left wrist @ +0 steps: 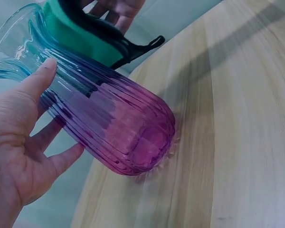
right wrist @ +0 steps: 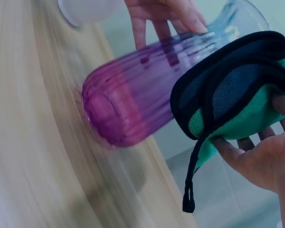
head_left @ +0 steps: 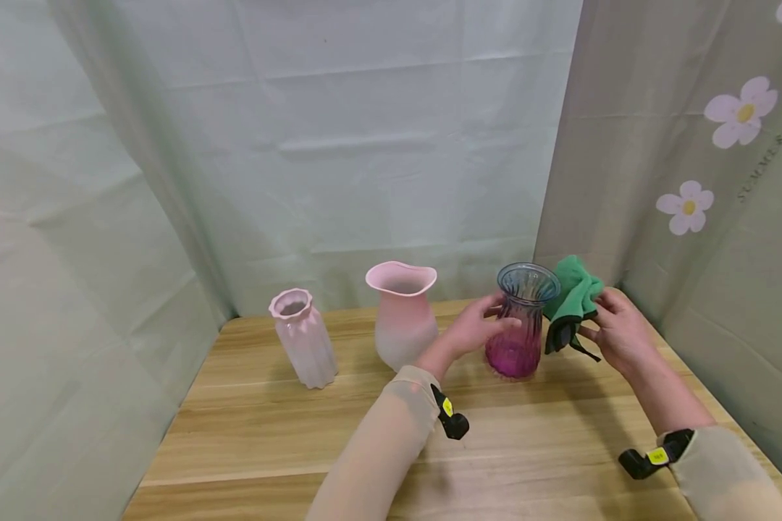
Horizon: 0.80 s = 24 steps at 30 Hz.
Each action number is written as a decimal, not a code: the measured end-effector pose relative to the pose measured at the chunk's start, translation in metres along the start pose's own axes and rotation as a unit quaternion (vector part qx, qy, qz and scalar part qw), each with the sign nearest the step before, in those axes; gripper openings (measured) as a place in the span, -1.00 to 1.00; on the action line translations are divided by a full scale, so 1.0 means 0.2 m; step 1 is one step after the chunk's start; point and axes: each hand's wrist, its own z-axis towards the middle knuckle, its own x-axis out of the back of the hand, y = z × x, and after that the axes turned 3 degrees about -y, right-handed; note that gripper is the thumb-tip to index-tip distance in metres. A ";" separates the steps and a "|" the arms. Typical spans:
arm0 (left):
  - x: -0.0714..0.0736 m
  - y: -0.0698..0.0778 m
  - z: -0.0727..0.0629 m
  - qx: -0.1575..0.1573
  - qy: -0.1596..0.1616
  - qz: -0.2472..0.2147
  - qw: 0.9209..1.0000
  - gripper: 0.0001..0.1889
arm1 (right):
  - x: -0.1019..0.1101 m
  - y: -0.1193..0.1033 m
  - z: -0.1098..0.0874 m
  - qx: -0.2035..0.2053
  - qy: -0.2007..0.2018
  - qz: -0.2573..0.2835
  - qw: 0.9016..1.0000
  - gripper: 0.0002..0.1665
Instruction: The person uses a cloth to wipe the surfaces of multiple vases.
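Observation:
A ribbed glass vase [head_left: 520, 325], blue at its flared rim and pink-purple at the base, stands at the right of the table. From its left side my left hand [head_left: 472, 331] holds it, thumb on the near wall and fingers round the far side, as the left wrist view shows. My right hand [head_left: 621, 329] grips a bunched green cloth [head_left: 576, 286] with black edging and a dark underside. The cloth is against the vase's right side near the neck. From the cloth hangs a black loop [right wrist: 190, 190].
A pink-and-white vase [head_left: 400, 325] with a wavy rim stands left of the glass one, partly behind my left wrist. Farther left is a smaller pale pink fluted vase [head_left: 306, 344]. Pale curtains [head_left: 391, 145] close off the back and sides of the wooden table [head_left: 254, 434].

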 end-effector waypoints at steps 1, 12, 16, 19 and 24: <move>0.00 0.00 0.00 0.002 0.000 0.000 1.000 -0.24 | -0.02 0.00 0.01 0.001 -0.003 0.000 1.000 -0.70; 0.00 0.01 -0.01 0.012 0.001 -0.006 1.000 -0.21 | -0.10 0.03 0.05 0.002 -0.044 0.016 0.999 -0.54; 0.00 0.01 -0.01 0.012 -0.001 -0.005 1.000 -0.21 | -0.09 0.04 0.05 -0.012 -0.054 0.024 0.998 -0.54; 0.00 0.01 -0.01 0.013 -0.002 0.002 1.000 -0.21 | -0.09 0.04 0.06 -0.034 -0.042 0.011 0.998 -0.55; 0.00 0.01 -0.01 0.015 -0.003 0.007 1.000 -0.19 | -0.09 0.07 0.07 -0.069 -0.018 -0.046 0.996 -0.63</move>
